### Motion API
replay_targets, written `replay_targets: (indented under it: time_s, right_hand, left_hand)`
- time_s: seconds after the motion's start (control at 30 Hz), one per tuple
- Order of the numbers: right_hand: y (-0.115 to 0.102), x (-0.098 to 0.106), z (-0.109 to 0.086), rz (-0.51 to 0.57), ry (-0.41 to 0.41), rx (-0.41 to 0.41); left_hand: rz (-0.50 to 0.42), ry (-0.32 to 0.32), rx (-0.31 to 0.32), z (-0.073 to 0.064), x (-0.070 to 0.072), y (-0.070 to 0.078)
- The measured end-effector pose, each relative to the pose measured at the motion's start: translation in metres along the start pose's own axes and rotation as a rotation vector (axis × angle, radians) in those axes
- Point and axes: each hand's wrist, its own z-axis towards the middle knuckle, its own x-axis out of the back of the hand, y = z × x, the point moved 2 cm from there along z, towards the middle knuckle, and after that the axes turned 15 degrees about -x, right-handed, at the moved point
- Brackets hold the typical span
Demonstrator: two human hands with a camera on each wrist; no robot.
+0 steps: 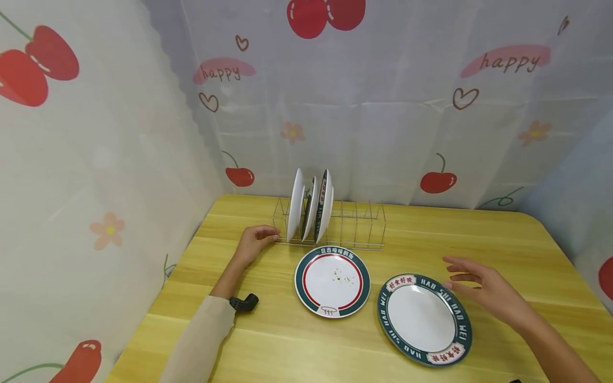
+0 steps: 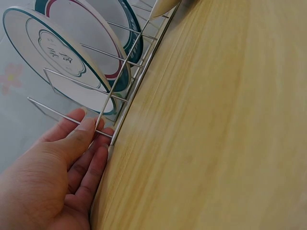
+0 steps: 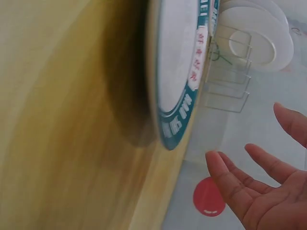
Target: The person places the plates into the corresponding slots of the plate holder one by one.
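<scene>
At its left end the wire dish rack (image 1: 362, 246) is pinched by my left hand (image 1: 255, 243); the left wrist view shows the thumb and fingers (image 2: 79, 139) around the corner wire. Three plates (image 1: 296, 207) stand on edge in the rack's left part. My right hand (image 1: 488, 290) hovers by the right rim of a plate with a dark green lettered border (image 1: 421, 319). Its fingers are spread and hold nothing; in the right wrist view they are apart from that plate (image 3: 177, 62). Left of it lies a green-rimmed plate with a red ring (image 1: 330, 284), just in front of the rack.
Everything stands on a wooden table (image 1: 268, 351). A cherry-printed cloth (image 1: 364, 149) hangs behind the rack and along the left side. A black band piece (image 1: 244, 303) sits at the left wrist.
</scene>
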Motion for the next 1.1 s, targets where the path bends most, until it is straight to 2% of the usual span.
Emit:
replay_targets:
  time_s: [0.2,0.43,0.6,0.73,0.83,0.93,1.1]
  right_hand:
    - [0.018,-0.003,0.000,0.001,-0.033,-0.058]
    - [0.033,-0.011,0.007,-0.002,-0.177,-0.125]
    - [0.040,-0.013,0.009,0.017,-0.247,-0.088]
    - [0.046,-0.011,0.008,0.122,-0.391,-0.037]
    - [0.048,-0.006,0.007,0.222,-0.514,-0.037]
    - [0.049,-0.001,0.007,0.293,-0.604,-0.065]
    - [0.051,0.006,0.006,0.373,-0.718,-0.054]
  left_hand:
    - [-0.001,0.014,0.011,-0.002,0.000,0.002]
    - [-0.023,0.010,-0.017,-0.002,0.000,0.002]
    - [-0.034,0.008,-0.018,-0.002,0.000,0.001]
    - [-0.026,0.005,0.001,-0.001,-0.001,0.001]
    - [-0.017,0.001,0.011,0.000,-0.001,0.001]
    - [-0.009,0.001,0.022,0.000,-0.001,0.001]
    - [-0.003,0.002,0.026,-0.001,-0.002,0.002]
